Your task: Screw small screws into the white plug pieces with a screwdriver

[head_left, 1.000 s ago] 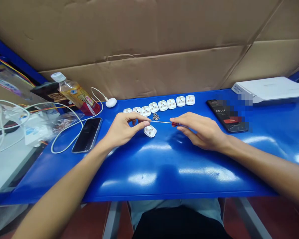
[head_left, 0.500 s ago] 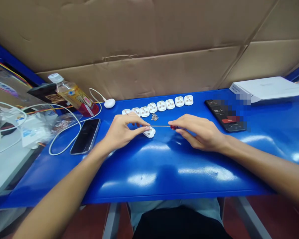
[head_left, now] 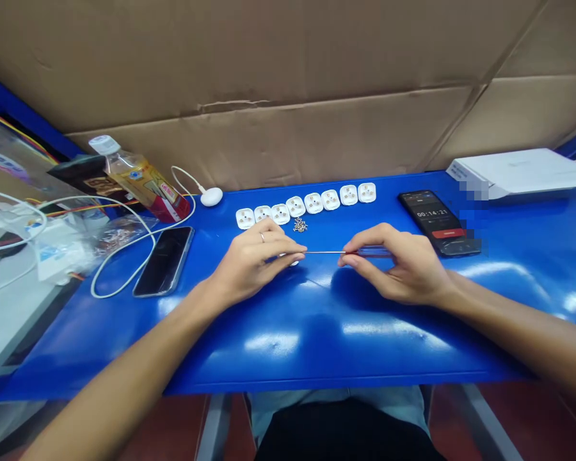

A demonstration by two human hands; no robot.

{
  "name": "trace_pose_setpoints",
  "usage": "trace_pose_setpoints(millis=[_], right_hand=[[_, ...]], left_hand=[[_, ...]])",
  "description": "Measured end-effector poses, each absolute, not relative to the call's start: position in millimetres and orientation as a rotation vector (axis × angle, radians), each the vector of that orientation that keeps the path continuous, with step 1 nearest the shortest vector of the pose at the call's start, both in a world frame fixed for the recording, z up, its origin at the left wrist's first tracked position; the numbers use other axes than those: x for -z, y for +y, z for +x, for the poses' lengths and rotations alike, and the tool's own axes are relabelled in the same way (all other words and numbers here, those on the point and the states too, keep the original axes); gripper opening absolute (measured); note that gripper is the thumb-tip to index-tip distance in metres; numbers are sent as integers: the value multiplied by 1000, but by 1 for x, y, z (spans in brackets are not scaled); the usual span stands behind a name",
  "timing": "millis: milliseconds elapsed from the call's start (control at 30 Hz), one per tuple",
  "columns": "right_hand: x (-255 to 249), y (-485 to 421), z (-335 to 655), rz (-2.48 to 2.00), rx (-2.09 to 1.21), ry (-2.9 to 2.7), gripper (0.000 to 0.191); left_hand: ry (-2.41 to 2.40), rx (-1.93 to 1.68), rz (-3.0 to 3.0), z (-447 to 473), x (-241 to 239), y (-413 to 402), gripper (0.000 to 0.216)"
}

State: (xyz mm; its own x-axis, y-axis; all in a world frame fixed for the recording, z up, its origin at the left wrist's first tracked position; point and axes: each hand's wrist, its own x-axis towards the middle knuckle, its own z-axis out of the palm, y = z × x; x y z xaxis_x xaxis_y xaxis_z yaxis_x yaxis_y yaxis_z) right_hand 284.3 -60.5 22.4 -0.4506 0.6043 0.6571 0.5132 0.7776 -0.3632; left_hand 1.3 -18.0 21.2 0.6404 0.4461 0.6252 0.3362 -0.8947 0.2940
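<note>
Brown cardboard (head_left: 288, 141) stands as a backdrop behind a glossy blue worktop (head_left: 278, 346). Over its middle, a slim screwdriver (head_left: 324, 251) lies level between two hands. The left grip (head_left: 252, 262) is pinched, thumb against fingers, on the far end of the shaft; its tip is hidden, so whether a screw sits there cannot be told. The right grip (head_left: 403, 266) is clamped on the reddish handle, its thumb and fingers closed round it.

Just under the left grip's fingertips shows the edge of a white plug part (head_left: 295, 262), mostly covered. Beyond both grips runs a row of eight white plug shells (head_left: 313, 203), open side up, with brass-coloured metal pieces seated inside each. A small heap of screws (head_left: 300, 225) lies loose between that row and the left grip.

Well left of the left grip, a clear plastic bag (head_left: 125, 235) holds coppery bits too small to name. Behind it leans a capped bottle (head_left: 144, 182) with a yellow label; its fill level is unclear. Nearer the left grip lies a dark phone (head_left: 166, 262). Beyond the right grip are a timer phone (head_left: 436, 224) reading 00:14:21 and a white box (head_left: 518, 171), contents hidden.
</note>
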Motion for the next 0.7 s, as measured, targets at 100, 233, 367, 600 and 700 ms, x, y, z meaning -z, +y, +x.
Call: trace_pose_setpoints(millis=[100,233,367,600,700], right_hand=[[-20,-60,285,-817,-143,-2177,11],[-18,-57,286,-853,-140,-2203,11],[-16,-54,287,-843,-160,-2267,12],[-10,-51,287,-899,-248,-2336,17],[-10,-51,287,-858,-218,-2349,15]], left_hand=[[655,-1030,2637,0,-21,-16,17],[809,-893,2614,-9,-30,-11,49],[948,-601,2552,-21,-35,-2,58],[1031,-450,2375,-20,-25,2,48],[1031,-465,2361,-17,-24,0,46]])
